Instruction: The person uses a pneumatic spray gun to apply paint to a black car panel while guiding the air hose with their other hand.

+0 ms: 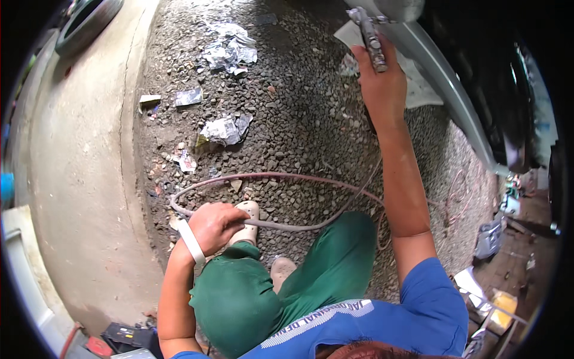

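Tool [372, 45] in right hand [384, 87], beside grey cup [402, 8], contents hidden.

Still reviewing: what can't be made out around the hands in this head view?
Metal tool in the right hand: head view, fingers behind it are partly hidden by the tool.
Rounded silver part: head view, cut off by the upper edge.
Hose: head view, partly hidden by the right forearm; any link to the tool is unclear.
Left hand: head view, its back hides the palm.
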The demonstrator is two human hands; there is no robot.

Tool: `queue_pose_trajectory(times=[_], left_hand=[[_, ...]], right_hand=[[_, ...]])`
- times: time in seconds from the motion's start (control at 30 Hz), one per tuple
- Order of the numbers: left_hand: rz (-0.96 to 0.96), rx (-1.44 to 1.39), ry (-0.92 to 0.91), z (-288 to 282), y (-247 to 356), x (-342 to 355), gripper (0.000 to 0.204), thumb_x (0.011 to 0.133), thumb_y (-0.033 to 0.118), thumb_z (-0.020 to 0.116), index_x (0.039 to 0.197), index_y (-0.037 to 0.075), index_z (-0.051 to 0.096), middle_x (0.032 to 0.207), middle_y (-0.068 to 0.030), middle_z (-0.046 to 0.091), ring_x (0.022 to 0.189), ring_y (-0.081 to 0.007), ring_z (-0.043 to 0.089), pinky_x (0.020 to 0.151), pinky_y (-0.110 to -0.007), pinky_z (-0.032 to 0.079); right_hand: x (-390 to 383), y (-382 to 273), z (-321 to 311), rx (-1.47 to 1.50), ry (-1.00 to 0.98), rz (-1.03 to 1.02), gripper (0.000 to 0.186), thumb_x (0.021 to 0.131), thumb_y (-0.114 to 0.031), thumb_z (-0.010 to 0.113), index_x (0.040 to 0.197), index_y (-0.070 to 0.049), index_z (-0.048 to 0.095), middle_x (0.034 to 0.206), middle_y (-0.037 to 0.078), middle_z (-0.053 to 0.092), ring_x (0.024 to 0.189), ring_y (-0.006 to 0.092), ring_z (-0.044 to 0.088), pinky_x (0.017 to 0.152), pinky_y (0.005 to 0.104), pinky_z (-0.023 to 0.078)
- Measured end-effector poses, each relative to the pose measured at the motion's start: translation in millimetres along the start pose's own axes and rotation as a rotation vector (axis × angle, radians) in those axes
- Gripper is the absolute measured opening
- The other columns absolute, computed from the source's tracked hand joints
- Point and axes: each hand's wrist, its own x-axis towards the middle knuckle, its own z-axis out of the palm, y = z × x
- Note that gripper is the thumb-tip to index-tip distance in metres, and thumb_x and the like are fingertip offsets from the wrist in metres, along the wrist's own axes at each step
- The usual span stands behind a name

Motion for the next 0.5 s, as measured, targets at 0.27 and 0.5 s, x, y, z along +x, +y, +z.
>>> queue_pose_trajectory(times=[0.27, 0.5], left_hand=[[0.051, -0.051, 0.105, 7.9, -13.5, -15.1, 0.014, 0.086, 0.014, 0.071, 0.099, 0.009, 0.071, 0.084, -0.0126, 0.069, 0.081, -0.0355, 0.068, 0.070, -0.048, 0.054], [-0.047, -0.029, 0.012, 5.9, -23.6, -25.7, 0.021, 0.086, 0.018, 0.074, 0.105, 0.010, 0.074, 0.093, -0.0129, 0.072, 0.088, -0.0339, 0.070, 0.078, -0.044, 0.056]], right_hand=[[37.3, 10.5, 36.2, -0.221, 0.120, -0.247, 0.049, 0.098, -0.046, 0.064, 0.131, -0.012, 0.054, 0.102, 0.018, 0.074, 0.089, 0.0440, 0.071, 0.072, 0.0522, 0.056], [7.2, 43.0, 84.4, -0.244, -0.003, -0.049, 0.046, 0.099, -0.047, 0.062, 0.131, -0.015, 0.057, 0.107, 0.021, 0.072, 0.098, 0.0453, 0.068, 0.081, 0.0534, 0.053]])
